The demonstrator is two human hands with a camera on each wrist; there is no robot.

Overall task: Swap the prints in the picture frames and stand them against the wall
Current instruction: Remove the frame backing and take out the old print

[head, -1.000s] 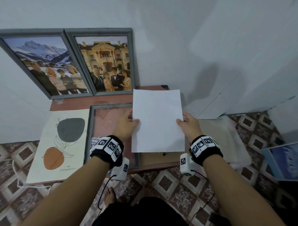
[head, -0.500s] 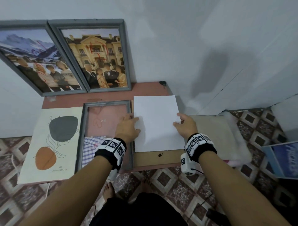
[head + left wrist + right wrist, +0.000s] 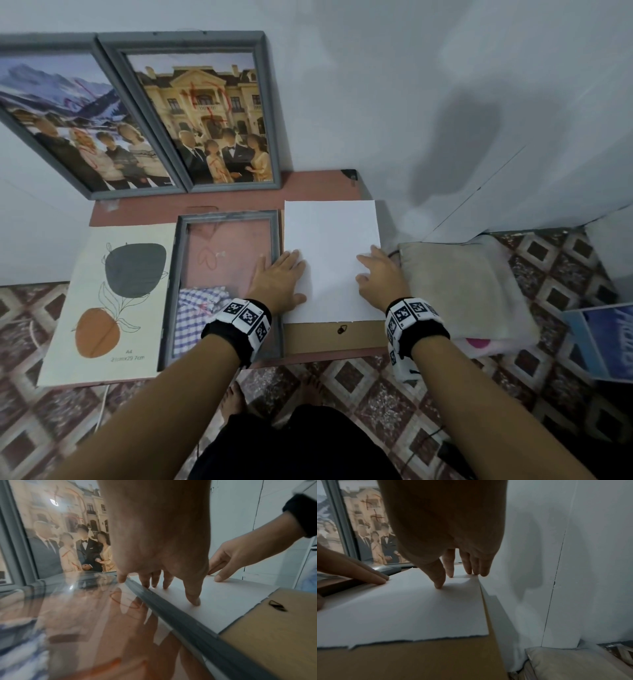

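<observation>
A blank white sheet (image 3: 332, 240) lies flat on a brown backing board (image 3: 363, 337) at the right of the low red table (image 3: 308, 185). My left hand (image 3: 284, 274) presses the sheet's left edge with straight fingers, beside the right rail of the frame. My right hand (image 3: 375, 270) presses the right edge with spread fingertips (image 3: 439, 584). The empty grey frame (image 3: 277, 335) with its glass lies flat to the left. An abstract leaf print (image 3: 116, 291) lies at the far left. Two framed photos, mountain (image 3: 78, 123) and mansion (image 3: 212, 113), lean on the wall.
A beige cushion (image 3: 462, 284) lies on the tiled floor right of the table. A blue box (image 3: 603, 339) sits further right. The white wall (image 3: 411, 85) runs close behind the table. My bare feet (image 3: 236, 401) are at the front edge.
The white sheet, held up in both hands a second ago, has come down onto the backing board. Both hands have let go of its edges and now lie flat on it.
</observation>
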